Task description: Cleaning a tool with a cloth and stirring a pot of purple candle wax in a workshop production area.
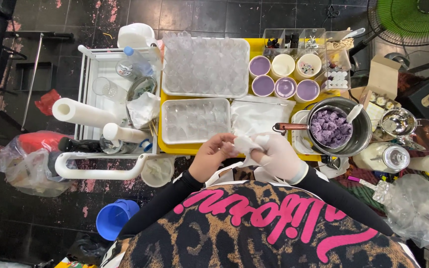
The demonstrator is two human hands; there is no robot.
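My left hand (213,155) is bare and pinches a thin white glove (247,145) at the near edge of the yellow table (175,147). My right hand (279,155) wears a white glove and grips the same loose glove from the other side. Both hands meet just in front of a white tray of clear plastic cups (194,120). A metal pot holding purple chunks (329,128) sits just right of my right hand, a white spoon resting in it.
A larger tray of clear cups (205,65) lies farther back. Round tubs of purple and cream fillings (284,78) stand behind the pot. A white cart (106,109) with a paper roll and bottles is at left, a blue bucket (112,217) on the floor.
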